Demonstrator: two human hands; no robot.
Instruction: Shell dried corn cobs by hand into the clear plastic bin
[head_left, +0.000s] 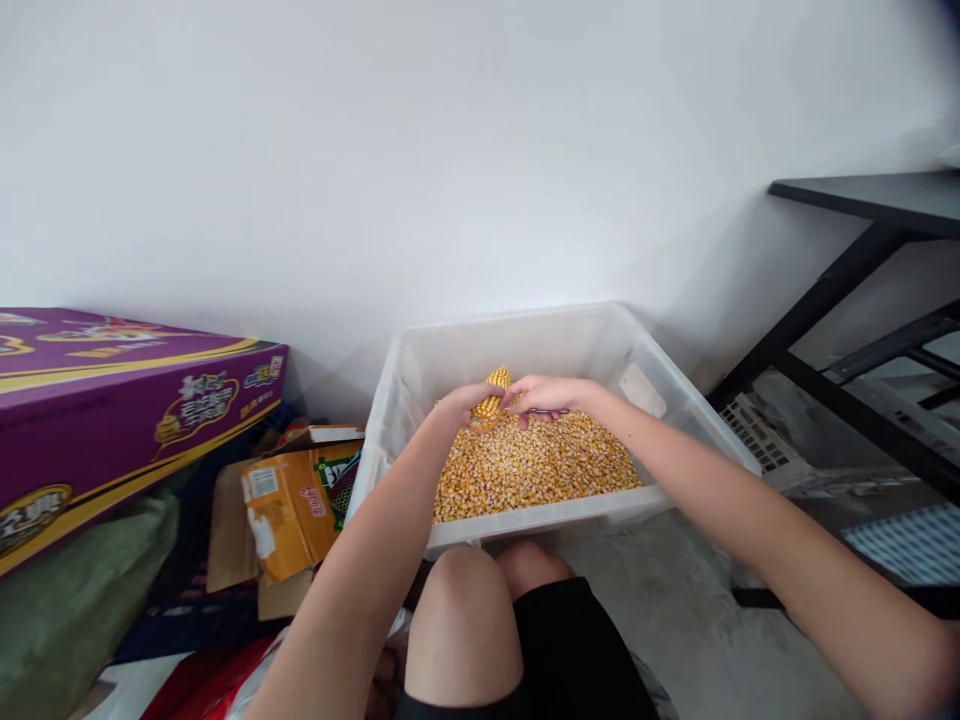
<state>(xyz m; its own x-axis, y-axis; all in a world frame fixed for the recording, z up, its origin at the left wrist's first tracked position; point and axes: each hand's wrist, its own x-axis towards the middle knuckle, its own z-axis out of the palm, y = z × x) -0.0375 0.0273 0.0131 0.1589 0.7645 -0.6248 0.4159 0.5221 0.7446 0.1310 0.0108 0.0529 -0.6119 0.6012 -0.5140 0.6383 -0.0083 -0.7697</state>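
Behind everything runs a plain white wall [480,170], with a translucent tub [540,518] set close against it, directly in front of the person's bent knees [465,620]; that spot probably lets both arms reach in without stretching. Loose corn kernels [532,470] lie heaped inside, and the high sides seem to keep them from scattering.

Just above the heap, within the tub, is an ear of corn [487,408], tilted with its top end towards the wall. The left hand [469,398] has its grip wrapped round the ear's side, apparently to steady it. The right hand [551,392] has its grip closed on a slim dark tool [553,411], fingertips at the ear; what the tool is, I cannot tell.

Off to the left sit a purple box [150,410] and a torn orange carton [292,520]; a black table [885,198] stands at right, all well apart from the hands.
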